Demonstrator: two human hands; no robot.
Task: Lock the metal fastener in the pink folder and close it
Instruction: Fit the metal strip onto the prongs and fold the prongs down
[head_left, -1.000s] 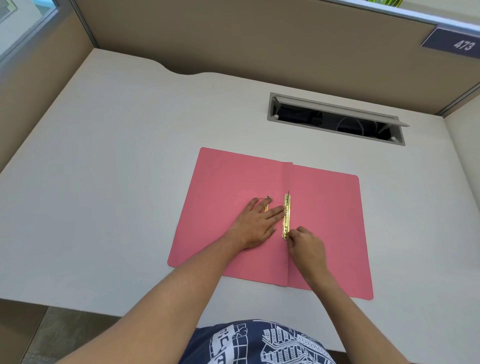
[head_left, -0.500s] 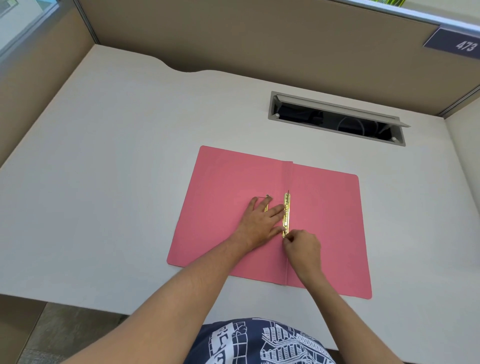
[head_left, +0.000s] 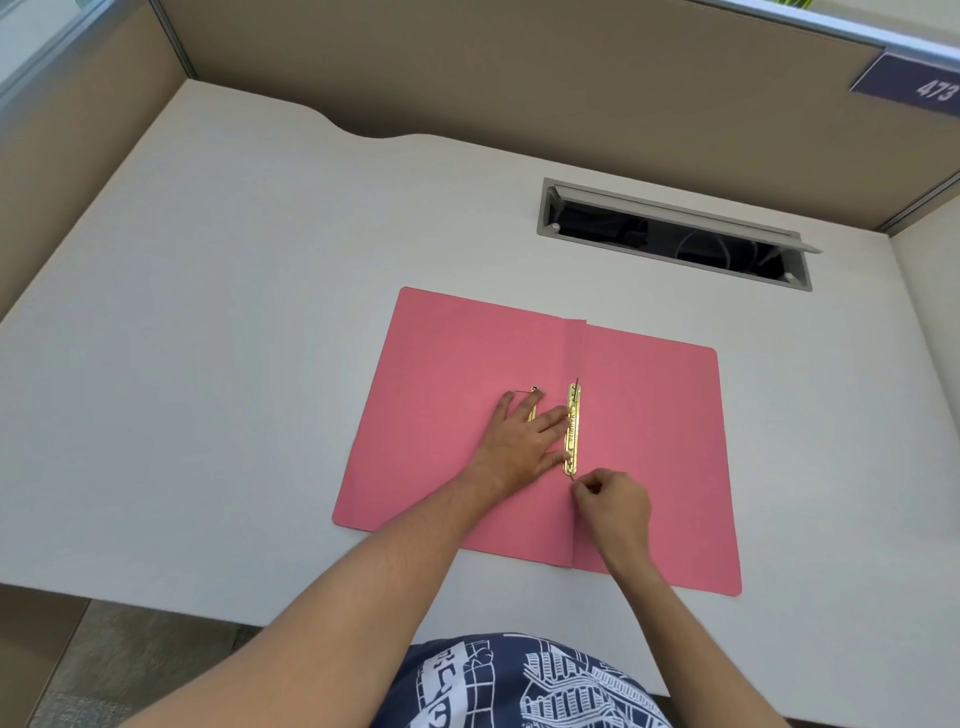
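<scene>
- We are looking down on a white desk that is filling most of the frame, with tan partition walls running along the top and the upper left.
- The pink folder is lying open and flat at the centre of the frame, its left flap reaching toward the lower middle and its right flap toward the lower right.
- Our left hand is pressing flat on the left flap, fingers spread apart and clamped on nothing; a short gold piece is peeking out from under the fingertips.
- The index finger and the thumb of that hand are touching the left edge of the fastener, a gold metal strip that is lying along the fold in the middle of the folder, its long side running up and down the frame.
- A thin prong is sticking out past each end of the strip.
- Our right hand is sitting just below the strip's lower end, fingers curled together; thumb and forefinger are pinching the thin prong there.
- In the upper right, a grey cable slot is standing open in the desk, well apart from the folder, with dark cables showing inside.
- At the top right corner a dark sign on the wall is reading 473.
- At the bottom edge, a navy garment with a white print is showing between our forearms.
</scene>
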